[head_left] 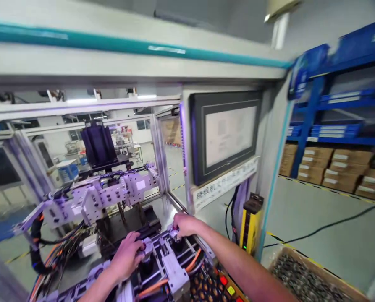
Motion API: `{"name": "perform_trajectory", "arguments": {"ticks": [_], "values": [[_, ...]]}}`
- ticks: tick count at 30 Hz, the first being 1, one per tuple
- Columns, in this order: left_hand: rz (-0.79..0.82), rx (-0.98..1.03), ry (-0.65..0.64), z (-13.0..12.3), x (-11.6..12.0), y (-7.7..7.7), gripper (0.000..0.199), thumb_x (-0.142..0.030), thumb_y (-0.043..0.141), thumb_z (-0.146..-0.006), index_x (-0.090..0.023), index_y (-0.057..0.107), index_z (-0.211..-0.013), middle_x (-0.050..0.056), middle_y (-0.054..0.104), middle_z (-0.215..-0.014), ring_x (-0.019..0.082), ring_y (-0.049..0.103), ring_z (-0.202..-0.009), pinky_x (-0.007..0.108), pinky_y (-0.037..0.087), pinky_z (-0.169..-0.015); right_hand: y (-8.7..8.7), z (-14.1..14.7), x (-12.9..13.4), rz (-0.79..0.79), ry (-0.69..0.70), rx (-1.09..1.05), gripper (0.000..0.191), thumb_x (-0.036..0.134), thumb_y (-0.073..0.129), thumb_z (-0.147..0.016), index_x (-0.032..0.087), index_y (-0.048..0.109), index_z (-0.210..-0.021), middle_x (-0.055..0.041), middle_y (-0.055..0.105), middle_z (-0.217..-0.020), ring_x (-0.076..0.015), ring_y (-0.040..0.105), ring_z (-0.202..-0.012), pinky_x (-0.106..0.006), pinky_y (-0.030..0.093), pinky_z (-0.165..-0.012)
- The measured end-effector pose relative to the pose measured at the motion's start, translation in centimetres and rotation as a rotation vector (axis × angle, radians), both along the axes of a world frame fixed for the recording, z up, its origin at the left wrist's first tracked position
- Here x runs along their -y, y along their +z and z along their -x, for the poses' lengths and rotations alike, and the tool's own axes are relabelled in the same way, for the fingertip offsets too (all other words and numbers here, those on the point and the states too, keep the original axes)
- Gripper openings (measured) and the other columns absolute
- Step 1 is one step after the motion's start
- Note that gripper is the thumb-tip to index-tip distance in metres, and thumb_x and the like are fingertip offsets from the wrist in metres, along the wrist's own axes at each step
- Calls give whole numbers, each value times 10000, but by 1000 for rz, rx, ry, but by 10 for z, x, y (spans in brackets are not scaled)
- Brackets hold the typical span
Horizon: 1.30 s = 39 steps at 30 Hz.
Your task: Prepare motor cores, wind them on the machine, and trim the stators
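Note:
Inside the machine frame, my left hand [127, 256] curls its fingers over a metal fixture block [148, 246]. A small dark part with a reddish spot shows at its fingertips, too small to name. Farther right, my right hand [185, 224] is bent down with fingers closed at a second fixture [173, 233]. What it pinches is mostly hidden by the fingers. Between the two hands run metal rails and a pale metal slide block [174, 268]. Orange air hoses [193, 261] pass beside this block.
Behind the hands stands a metal gantry [111, 193] with a black motor [98, 142]. A touchscreen panel [229, 134] hangs at the right, above a yellow safety sensor [250, 224]. Small dark parts [206, 285] and coloured buttons [226, 285] sit near my right forearm. A carton of parts [310, 272] is on the floor.

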<state>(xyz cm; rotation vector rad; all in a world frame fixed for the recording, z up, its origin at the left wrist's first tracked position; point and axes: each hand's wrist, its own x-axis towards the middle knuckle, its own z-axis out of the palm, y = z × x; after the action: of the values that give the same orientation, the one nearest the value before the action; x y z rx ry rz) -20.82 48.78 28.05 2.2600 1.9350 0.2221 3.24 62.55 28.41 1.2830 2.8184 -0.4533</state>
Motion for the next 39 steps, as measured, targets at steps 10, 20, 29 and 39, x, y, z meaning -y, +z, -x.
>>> {"name": "perform_trajectory", "arguments": {"ticks": [10,20,29,39], "values": [[-33,79,25,0,-5,0,276,-125,620,-732,-187,727,-978,173,634,-1327,322,570,-1276,462,454,-1063,33,3,17,36,74,-260,207,306,652,-943,124,645,-1041,-67,644,-1117,-211,639,-987,-402,557,-857],[-448,393,23,33,142,16,274,-452,500,-907,-256,691,-906,102,696,-1129,249,674,-1084,358,560,-927,7,28,170,-90,312,-639,137,101,758,-797,155,725,-918,-35,642,-1021,-144,642,-940,-223,520,-861],[-23,288,551,50,360,-88,204,-226,525,-887,-167,677,-763,72,690,-806,191,676,-767,288,548,-738,-134,90,292,237,698,-550,102,56,625,-872,140,664,-830,-39,631,-897,-161,606,-840,-288,513,-769],[-154,272,724,28,347,-164,138,-201,591,-873,-174,618,-1006,113,632,-1087,254,598,-1051,444,497,-935,-179,137,330,41,732,-637,107,183,574,-964,138,639,-1034,-81,622,-1093,-213,604,-1002,-401,531,-870]]}}
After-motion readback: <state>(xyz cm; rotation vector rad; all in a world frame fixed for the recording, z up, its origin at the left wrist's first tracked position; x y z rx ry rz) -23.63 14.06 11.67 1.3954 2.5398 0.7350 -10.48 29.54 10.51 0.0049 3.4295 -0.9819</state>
